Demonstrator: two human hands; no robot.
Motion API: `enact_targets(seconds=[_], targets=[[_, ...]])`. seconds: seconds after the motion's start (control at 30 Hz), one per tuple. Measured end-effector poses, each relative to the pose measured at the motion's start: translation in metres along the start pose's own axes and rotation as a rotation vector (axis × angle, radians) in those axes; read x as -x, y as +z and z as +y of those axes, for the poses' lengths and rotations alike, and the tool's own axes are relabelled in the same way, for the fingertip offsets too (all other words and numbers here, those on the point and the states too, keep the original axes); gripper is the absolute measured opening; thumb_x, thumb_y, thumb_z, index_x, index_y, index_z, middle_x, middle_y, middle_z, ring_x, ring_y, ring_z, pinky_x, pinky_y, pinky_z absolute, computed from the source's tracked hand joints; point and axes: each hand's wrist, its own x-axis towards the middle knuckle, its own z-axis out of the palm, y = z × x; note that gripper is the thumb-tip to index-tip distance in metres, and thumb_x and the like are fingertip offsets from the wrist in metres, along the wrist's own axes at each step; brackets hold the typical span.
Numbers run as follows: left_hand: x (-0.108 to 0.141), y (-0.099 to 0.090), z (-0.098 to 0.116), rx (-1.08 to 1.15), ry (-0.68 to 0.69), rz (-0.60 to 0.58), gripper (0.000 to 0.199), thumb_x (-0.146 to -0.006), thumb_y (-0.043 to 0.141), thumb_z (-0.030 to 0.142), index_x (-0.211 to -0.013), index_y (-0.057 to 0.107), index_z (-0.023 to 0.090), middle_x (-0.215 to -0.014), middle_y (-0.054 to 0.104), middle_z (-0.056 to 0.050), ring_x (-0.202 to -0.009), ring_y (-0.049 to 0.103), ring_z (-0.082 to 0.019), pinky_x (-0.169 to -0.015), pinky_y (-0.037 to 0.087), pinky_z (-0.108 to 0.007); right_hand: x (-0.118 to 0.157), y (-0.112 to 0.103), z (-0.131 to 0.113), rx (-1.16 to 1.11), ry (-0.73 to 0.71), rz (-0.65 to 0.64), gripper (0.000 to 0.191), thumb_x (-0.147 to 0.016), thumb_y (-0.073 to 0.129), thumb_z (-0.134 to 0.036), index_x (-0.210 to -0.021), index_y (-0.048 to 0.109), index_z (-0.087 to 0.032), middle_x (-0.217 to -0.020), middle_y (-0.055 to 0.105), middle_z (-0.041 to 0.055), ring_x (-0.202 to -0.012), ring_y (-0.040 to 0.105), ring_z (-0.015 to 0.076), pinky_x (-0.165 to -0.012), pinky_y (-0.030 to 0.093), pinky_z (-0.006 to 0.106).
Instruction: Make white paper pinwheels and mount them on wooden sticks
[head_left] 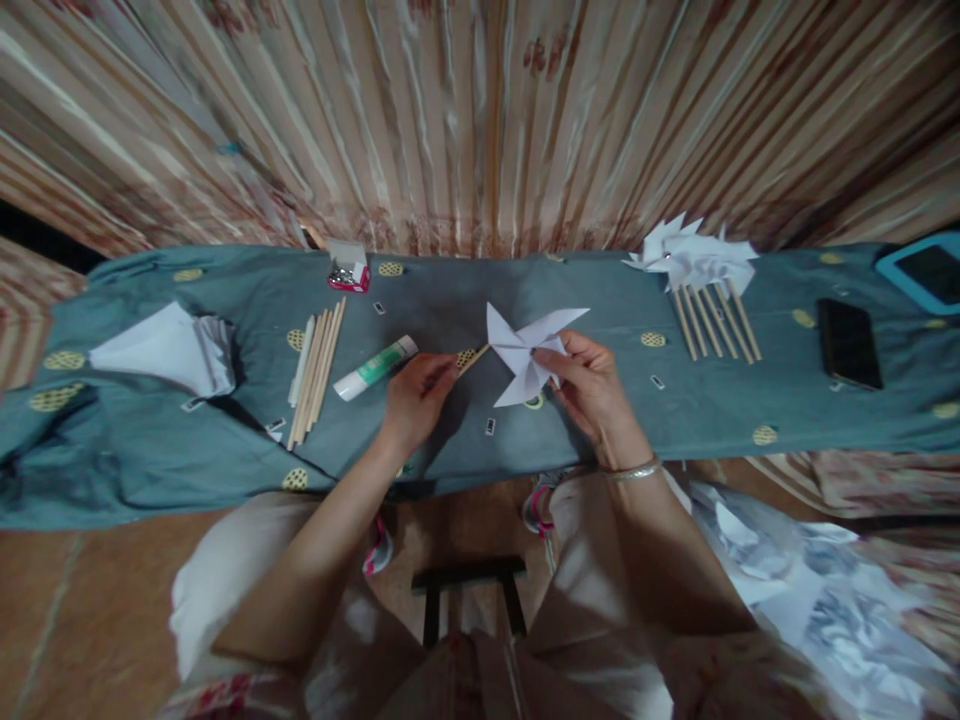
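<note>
A white paper pinwheel [521, 350] is held over the middle of the cloth-covered table by my right hand [592, 380], its fingers pinched at the pinwheel's centre and right side. My left hand [420, 395] is closed on a thin wooden stick [474, 360], whose far end reaches the pinwheel's left side. Whether the stick is joined to the paper cannot be made out. Left of my left hand lies a glue stick [375, 368] with a green label. Several loose wooden sticks [319, 370] lie farther left.
White folded papers [169, 350] lie at the left, and a small red box of pins [349, 272] at the back. Pinwheels on sticks [697, 262] are piled at the back right, near a black phone [849, 343] and a blue-framed device [926, 272]. A bag of papers [817, 590] sits lower right.
</note>
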Motion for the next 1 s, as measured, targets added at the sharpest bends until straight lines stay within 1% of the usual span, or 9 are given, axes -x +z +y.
enact_targets(seconds=[0.1,0.2,0.43,0.53,0.63,0.7,0.77,0.9,1.0], targets=[[-0.006,0.007,-0.010,-0.261,0.129,-0.074,0.025,-0.083,0.062,0.024,-0.104,0.072,0.017,-0.109,0.068,-0.009,-0.098,0.065,-0.022,-0.092,0.052,-0.037,0.002,0.000,-0.003,-0.015,-0.020,-0.017,0.029,-0.054,0.091,-0.039,-0.068,0.070,-0.023,-0.067,0.070,-0.0033,-0.056,0.058,0.0106,-0.056,0.048,0.024],[-0.008,0.013,-0.014,-0.436,0.202,-0.116,0.027,-0.083,0.060,0.017,-0.107,0.071,0.017,-0.112,0.067,-0.010,-0.107,0.061,-0.025,-0.099,0.049,-0.041,0.004,0.000,-0.002,-0.012,-0.017,-0.049,0.031,-0.053,0.091,-0.040,-0.070,0.071,-0.023,-0.071,0.072,-0.0027,-0.061,0.061,0.0116,-0.062,0.051,0.025],[-0.009,0.015,-0.013,-0.492,0.231,-0.127,0.026,-0.087,0.052,0.013,-0.103,0.072,0.017,-0.104,0.067,-0.010,-0.102,0.062,-0.024,-0.093,0.050,-0.036,0.007,-0.006,0.006,0.026,-0.001,-0.093,0.032,-0.056,0.090,-0.043,-0.075,0.073,-0.024,-0.076,0.073,-0.0019,-0.067,0.064,0.0127,-0.068,0.053,0.027],[-0.006,0.012,-0.007,-0.389,0.190,-0.101,0.023,-0.087,0.053,0.017,-0.100,0.072,0.016,-0.101,0.066,-0.010,-0.096,0.063,-0.023,-0.089,0.051,-0.035,0.010,-0.007,0.006,0.066,-0.032,-0.109,0.030,-0.059,0.089,-0.043,-0.076,0.074,-0.023,-0.074,0.073,-0.0018,-0.064,0.062,0.0121,-0.064,0.053,0.026],[0.002,0.010,0.005,-0.152,0.115,-0.082,0.020,-0.085,0.058,0.025,-0.095,0.073,0.017,-0.097,0.065,-0.008,-0.085,0.063,-0.019,-0.076,0.053,-0.030,0.017,-0.006,0.004,0.174,-0.117,-0.106,0.027,-0.064,0.086,-0.044,-0.077,0.074,-0.023,-0.074,0.074,-0.0005,-0.064,0.063,0.0137,-0.061,0.052,0.027],[0.010,0.008,0.014,0.067,-0.001,-0.099,0.018,-0.082,0.063,0.031,-0.088,0.073,0.017,-0.087,0.063,-0.005,-0.069,0.059,-0.015,-0.060,0.050,-0.025,0.023,-0.004,0.003,0.263,-0.184,-0.090,0.022,-0.070,0.083,-0.041,-0.079,0.074,-0.023,-0.077,0.075,0.0006,-0.067,0.065,0.0147,-0.062,0.053,0.027],[0.020,0.006,0.023,0.277,-0.133,-0.101,0.022,-0.078,0.068,0.036,-0.086,0.073,0.016,-0.081,0.062,-0.004,-0.061,0.056,-0.013,-0.050,0.045,-0.023,0.030,-0.003,0.002,0.359,-0.254,-0.056,0.014,-0.076,0.078,-0.035,-0.083,0.074,-0.023,-0.082,0.075,0.0014,-0.072,0.066,0.0154,-0.065,0.054,0.028],[0.035,0.001,0.034,0.401,-0.309,-0.123,0.024,-0.073,0.077,0.037,-0.081,0.073,0.015,-0.070,0.062,-0.001,-0.056,0.054,-0.011,-0.051,0.044,-0.023,0.040,0.001,-0.002,0.534,-0.394,-0.032,0.006,-0.084,0.069,-0.025,-0.089,0.072,-0.024,-0.087,0.076,0.0020,-0.081,0.069,0.0170,-0.074,0.055,0.030],[0.042,-0.001,0.033,0.442,-0.369,-0.149,0.025,-0.073,0.079,0.039,-0.080,0.073,0.016,-0.064,0.061,0.001,-0.054,0.053,-0.010,-0.053,0.044,-0.022,0.045,0.004,-0.007,0.630,-0.494,-0.053,0.010,-0.088,0.064,-0.020,-0.092,0.071,-0.026,-0.090,0.075,0.0017,-0.085,0.069,0.0168,-0.079,0.055,0.032]])
